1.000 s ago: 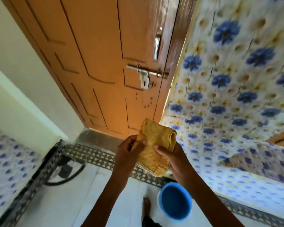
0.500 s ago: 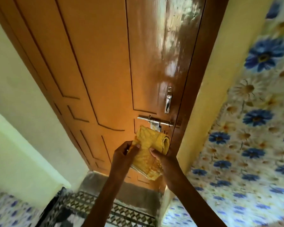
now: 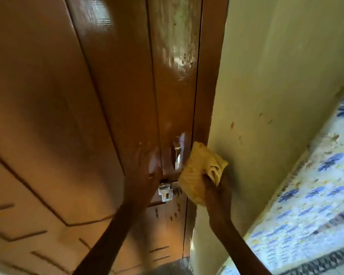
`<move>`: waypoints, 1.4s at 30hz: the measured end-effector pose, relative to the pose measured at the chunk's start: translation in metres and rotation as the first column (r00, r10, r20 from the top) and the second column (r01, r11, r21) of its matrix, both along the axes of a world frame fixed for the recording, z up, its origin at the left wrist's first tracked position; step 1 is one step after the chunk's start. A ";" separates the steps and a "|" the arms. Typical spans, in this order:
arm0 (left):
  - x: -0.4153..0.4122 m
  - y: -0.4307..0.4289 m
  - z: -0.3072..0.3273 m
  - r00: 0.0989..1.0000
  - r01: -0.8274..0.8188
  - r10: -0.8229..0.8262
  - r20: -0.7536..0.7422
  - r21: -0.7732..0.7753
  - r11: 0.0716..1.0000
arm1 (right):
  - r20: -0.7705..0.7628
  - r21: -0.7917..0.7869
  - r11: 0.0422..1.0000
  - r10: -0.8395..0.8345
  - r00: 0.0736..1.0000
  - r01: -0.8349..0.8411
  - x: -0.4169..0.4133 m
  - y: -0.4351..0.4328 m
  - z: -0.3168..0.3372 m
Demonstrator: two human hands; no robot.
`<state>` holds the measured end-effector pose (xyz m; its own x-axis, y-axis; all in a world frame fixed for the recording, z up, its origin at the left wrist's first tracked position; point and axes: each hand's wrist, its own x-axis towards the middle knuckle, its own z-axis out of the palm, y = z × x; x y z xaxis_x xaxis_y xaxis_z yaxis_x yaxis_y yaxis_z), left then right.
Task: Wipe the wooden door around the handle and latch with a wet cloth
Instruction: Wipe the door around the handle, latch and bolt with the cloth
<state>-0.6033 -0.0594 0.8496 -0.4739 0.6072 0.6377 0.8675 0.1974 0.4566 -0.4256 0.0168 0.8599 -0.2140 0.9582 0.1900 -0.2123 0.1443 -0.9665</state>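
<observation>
Yellow cloth (image 3: 199,175) gripped in right hand (image 3: 216,193) beside handle (image 3: 177,155) (frame blurred), left hand (image 3: 141,175) flat, open on door (image 3: 87,116).

Pale yellow wall (image 3: 276,76), blue floral tiles (image 3: 310,205), patterned tile border (image 3: 326,262)

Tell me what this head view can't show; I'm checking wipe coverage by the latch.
- Handle: blurred, partly behind the cloth.
- Latch: its right end is hidden by the cloth, so bolt position is unclear.
- Cloth wetness: cannot be judged.
- Right hand: grip fingers hidden under the cloth.
- Left hand: motion-blurred, flat on the door.
</observation>
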 end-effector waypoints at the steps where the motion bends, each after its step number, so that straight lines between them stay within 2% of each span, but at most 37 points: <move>1: -0.014 0.006 0.002 0.969 -0.068 0.054 -0.241 -0.052 0.996 | 0.074 0.195 0.978 -0.090 0.993 0.074 -0.009 0.006 0.000; 2: -0.024 0.011 0.006 0.920 -0.108 0.068 -0.385 -0.083 0.991 | 0.169 0.388 0.918 -0.164 0.972 0.088 -0.020 0.012 0.001; 3: -0.033 0.015 0.010 0.883 -0.138 0.075 -0.463 -0.104 0.985 | 0.276 0.536 0.843 -0.236 0.932 0.055 -0.034 0.017 0.001; 4: -0.040 0.018 0.011 0.851 -0.170 0.084 -0.518 -0.120 0.978 | 0.370 0.616 0.788 -0.285 0.884 -0.003 -0.049 0.021 0.001; 7: -0.061 0.023 0.001 0.767 -0.263 0.096 -0.635 -0.175 0.949 | 0.513 0.682 0.723 -0.360 0.779 -0.114 -0.080 0.019 -0.012; 10: -0.077 0.026 -0.006 0.734 -0.271 0.080 -0.675 -0.183 0.945 | 0.566 0.663 0.727 -0.330 0.755 -0.179 -0.084 0.021 -0.036; 14: -0.082 0.031 -0.011 0.700 -0.283 0.104 -0.707 -0.141 0.949 | 0.530 0.669 0.721 -0.289 0.797 -0.183 -0.076 0.023 -0.053; 18: -0.086 0.033 -0.011 0.689 -0.270 0.111 -0.716 -0.112 0.956 | 0.505 0.717 0.680 -0.353 0.788 -0.154 -0.082 0.022 -0.036; 21: -0.085 0.034 -0.012 0.694 -0.273 0.116 -0.711 -0.111 0.956 | 0.479 0.670 0.740 -0.371 0.795 -0.059 -0.092 0.028 0.002; 26: -0.086 0.035 -0.012 0.691 -0.252 0.122 -0.713 -0.080 0.964 | 0.518 0.689 0.715 -0.375 0.769 -0.116 -0.075 0.023 -0.031; 29: -0.085 0.034 -0.012 0.693 -0.261 0.119 -0.711 -0.094 0.961 | 0.492 0.672 0.738 -0.379 0.784 -0.065 -0.083 0.024 -0.011; 32: -0.084 0.034 -0.012 0.699 -0.265 0.125 -0.704 -0.093 0.960 | 0.530 0.711 0.691 -0.404 0.746 -0.131 -0.088 0.021 0.018; 35: -0.084 0.034 -0.015 0.703 -0.257 0.127 -0.700 -0.084 0.963 | 0.545 0.778 0.582 -0.437 0.716 -0.237 -0.070 0.040 0.009; 36: -0.084 0.034 -0.015 0.698 -0.259 0.129 -0.704 -0.081 0.963 | 0.535 0.783 0.581 -0.451 0.714 -0.220 -0.063 0.050 0.004; 39: -0.085 0.036 -0.016 0.690 -0.271 0.141 -0.710 -0.072 0.960 | 0.492 0.744 0.660 -0.433 0.755 -0.107 -0.063 0.056 0.005; 40: -0.085 0.036 -0.017 0.693 -0.272 0.143 -0.707 -0.073 0.960 | 0.494 0.758 0.640 -0.437 0.752 -0.127 -0.070 0.048 0.008; 42: -0.084 0.038 -0.017 0.713 -0.255 0.138 -0.688 -0.070 0.964 | 0.507 0.817 0.524 -0.450 0.735 -0.242 -0.082 0.031 0.008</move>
